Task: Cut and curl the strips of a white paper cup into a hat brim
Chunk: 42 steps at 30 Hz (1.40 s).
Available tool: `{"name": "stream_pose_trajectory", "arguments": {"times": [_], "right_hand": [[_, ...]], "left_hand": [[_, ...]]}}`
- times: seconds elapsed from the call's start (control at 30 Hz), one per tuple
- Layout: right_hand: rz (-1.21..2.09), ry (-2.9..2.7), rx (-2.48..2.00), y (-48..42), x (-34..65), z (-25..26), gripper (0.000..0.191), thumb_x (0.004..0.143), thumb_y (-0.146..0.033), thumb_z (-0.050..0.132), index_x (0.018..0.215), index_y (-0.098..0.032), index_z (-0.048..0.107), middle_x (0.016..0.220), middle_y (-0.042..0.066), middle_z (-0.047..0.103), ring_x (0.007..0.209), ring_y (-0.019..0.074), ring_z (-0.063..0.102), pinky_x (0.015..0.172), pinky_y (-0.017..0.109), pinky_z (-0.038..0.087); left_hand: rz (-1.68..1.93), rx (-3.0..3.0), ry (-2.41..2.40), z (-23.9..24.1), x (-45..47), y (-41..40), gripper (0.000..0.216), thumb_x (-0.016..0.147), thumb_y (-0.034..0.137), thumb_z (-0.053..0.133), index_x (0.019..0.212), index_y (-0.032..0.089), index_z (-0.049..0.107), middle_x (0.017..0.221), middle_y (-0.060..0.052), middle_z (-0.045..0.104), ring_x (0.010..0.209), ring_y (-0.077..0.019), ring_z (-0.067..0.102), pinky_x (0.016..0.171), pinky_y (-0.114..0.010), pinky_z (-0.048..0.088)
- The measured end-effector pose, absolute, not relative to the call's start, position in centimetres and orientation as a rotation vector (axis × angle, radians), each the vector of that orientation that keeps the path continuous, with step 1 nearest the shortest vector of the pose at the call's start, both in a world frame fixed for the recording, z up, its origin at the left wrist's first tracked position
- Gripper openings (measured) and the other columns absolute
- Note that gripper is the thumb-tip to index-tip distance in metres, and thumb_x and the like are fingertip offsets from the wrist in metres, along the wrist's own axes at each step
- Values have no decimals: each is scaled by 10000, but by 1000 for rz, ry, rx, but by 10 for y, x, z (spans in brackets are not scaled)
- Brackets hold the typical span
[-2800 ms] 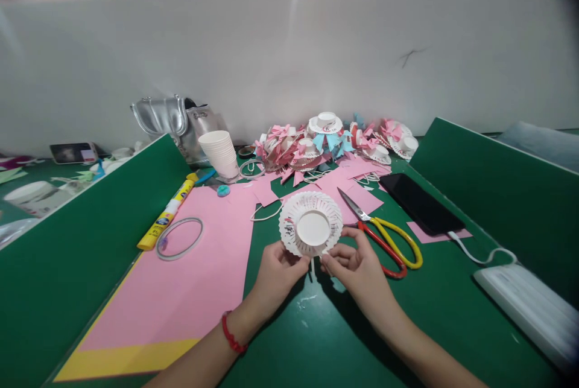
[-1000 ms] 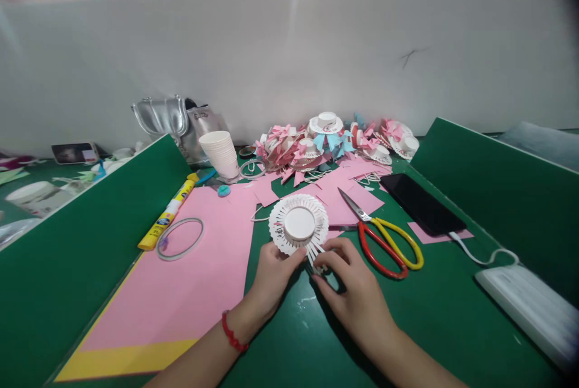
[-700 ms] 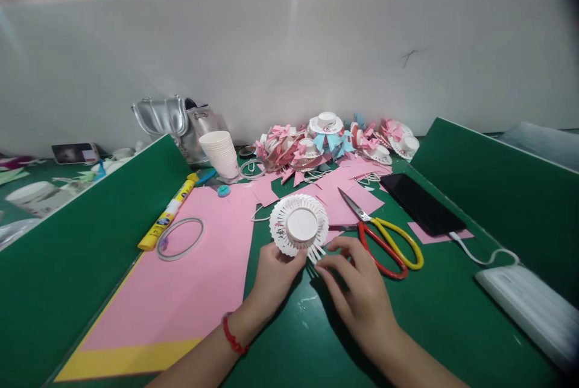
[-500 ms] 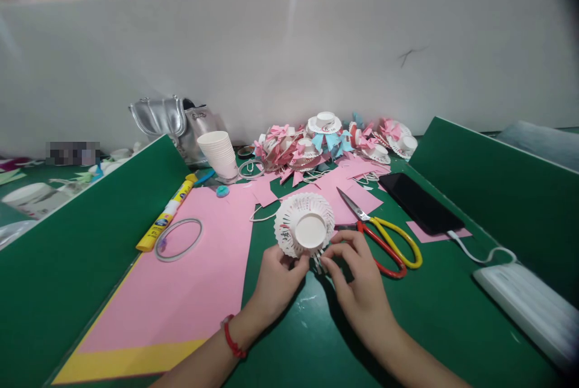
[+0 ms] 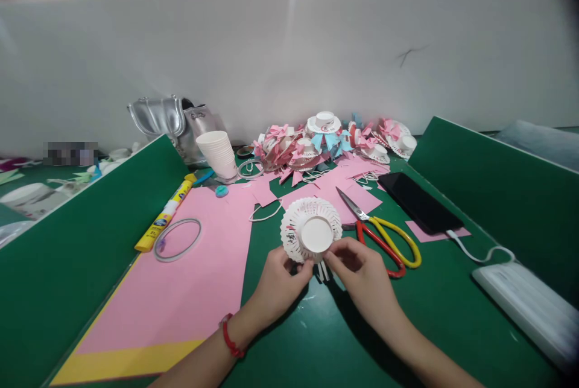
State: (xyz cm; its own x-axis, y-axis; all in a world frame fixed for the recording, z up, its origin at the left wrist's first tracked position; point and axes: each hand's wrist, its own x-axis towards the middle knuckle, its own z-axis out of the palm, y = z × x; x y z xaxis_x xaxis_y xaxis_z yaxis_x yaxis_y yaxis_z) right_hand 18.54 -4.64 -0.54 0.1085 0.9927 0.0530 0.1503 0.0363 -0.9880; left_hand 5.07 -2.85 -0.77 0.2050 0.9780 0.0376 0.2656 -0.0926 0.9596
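Note:
A white paper cup (image 5: 316, 235) with its sides cut into strips and folded out into a round frill faces me, bottom toward me. My left hand (image 5: 283, 279) pinches its lower left edge between thumb and fingers. At its lower right, my right hand (image 5: 362, 267) has thumb and fingertips closed on the frill. A few loose strips hang down between the hands. Just right of the cup lie scissors (image 5: 380, 228) with one red and one yellow handle, their blades pointing away.
Pink paper (image 5: 203, 279) covers the left side, with a yellow glue stick (image 5: 165, 213) and a tape ring (image 5: 178, 240) there. Stacked cups (image 5: 217, 155) stand behind. Finished-looking cup crafts (image 5: 323, 134) are piled at the back. A phone (image 5: 418, 204) and power bank (image 5: 529, 309) lie right, between green partitions.
The cut cup has shifted slightly right and down. My right hand has moved from the loose strips at the bottom to the frill's lower right edge.

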Motion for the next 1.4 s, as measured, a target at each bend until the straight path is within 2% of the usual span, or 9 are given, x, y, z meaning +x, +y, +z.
{"name": "stream_pose_trajectory", "arguments": {"times": [0.1, 0.3, 0.43, 0.63, 0.83, 1.0, 1.13, 1.23, 1.4], "right_hand": [[1044, -1172, -1331, -47, 185, -1, 118, 669, -259, 598, 616, -157, 570, 558, 1, 580, 518, 132, 533, 484, 228, 431], [1047, -1079, -1311, -48, 183, 0, 106, 633, -240, 623, 595, -159, 566, 548, 1, 586, 530, 136, 553, 501, 231, 454], [1036, -1117, -1286, -49, 181, -2, 117, 659, -253, 612, 618, -168, 543, 579, 1, 583, 556, 139, 561, 515, 233, 461], [1086, -1220, -1237, -49, 178, -8, 202, 695, -251, 601, 797, -209, 432, 642, -19, 569, 599, 144, 580, 583, 263, 472], [900, -1286, -1256, -49, 182, -2, 78, 720, -241, 569, 708, -184, 517, 666, 10, 562, 634, 148, 540, 571, 254, 443], [998, -1250, -1245, -51, 181, -1, 100, 722, -268, 570, 725, -168, 579, 700, 38, 616, 655, 166, 569, 601, 273, 455], [1055, -1340, -1256, -51, 179, -8, 117, 729, -276, 564, 716, -163, 594, 731, 47, 632, 674, 174, 581, 632, 288, 460], [1100, -1317, -1248, -48, 179, -13, 149, 734, -304, 564, 675, -166, 567, 673, 22, 603, 626, 155, 563, 593, 265, 448], [1193, -1146, -1232, -45, 182, -9, 208, 711, -361, 591, 694, -158, 551, 632, 0, 579, 566, 126, 509, 516, 226, 402]], "left_hand": [[988, 1521, 1229, -7, 51, -29, 103, 656, 195, 528, 690, 103, 558, 677, -56, 625, 601, -154, 566, 561, -250, 469], [993, 1439, 1227, -7, 52, -28, 109, 610, 210, 598, 631, 110, 559, 612, -32, 626, 555, -139, 555, 520, -227, 451], [1004, 1325, 1169, -3, 52, -26, 141, 605, 203, 621, 701, 100, 612, 729, -59, 675, 670, -175, 600, 629, -261, 478], [1068, 1156, 1125, 1, 50, -24, 176, 588, 172, 636, 747, 97, 640, 794, -64, 693, 784, -192, 611, 745, -278, 462], [1128, 1228, 1201, 2, 52, -24, 95, 586, 150, 620, 673, 113, 622, 677, -19, 672, 643, -146, 592, 623, -230, 464], [1183, 1326, 1292, 1, 52, -24, 12, 574, 119, 591, 577, 119, 580, 590, 1, 635, 579, -135, 568, 574, -226, 457], [1171, 1202, 1253, 1, 51, -23, 117, 581, 151, 626, 686, 99, 628, 700, -46, 683, 684, -178, 607, 655, -268, 475], [1147, 1128, 1173, 0, 50, -23, 195, 592, 160, 640, 772, 87, 645, 794, -75, 695, 778, -201, 615, 728, -288, 469], [1061, 1120, 1110, 1, 50, -25, 217, 578, 177, 650, 779, 95, 648, 819, -72, 692, 802, -197, 610, 747, -282, 465]]}}
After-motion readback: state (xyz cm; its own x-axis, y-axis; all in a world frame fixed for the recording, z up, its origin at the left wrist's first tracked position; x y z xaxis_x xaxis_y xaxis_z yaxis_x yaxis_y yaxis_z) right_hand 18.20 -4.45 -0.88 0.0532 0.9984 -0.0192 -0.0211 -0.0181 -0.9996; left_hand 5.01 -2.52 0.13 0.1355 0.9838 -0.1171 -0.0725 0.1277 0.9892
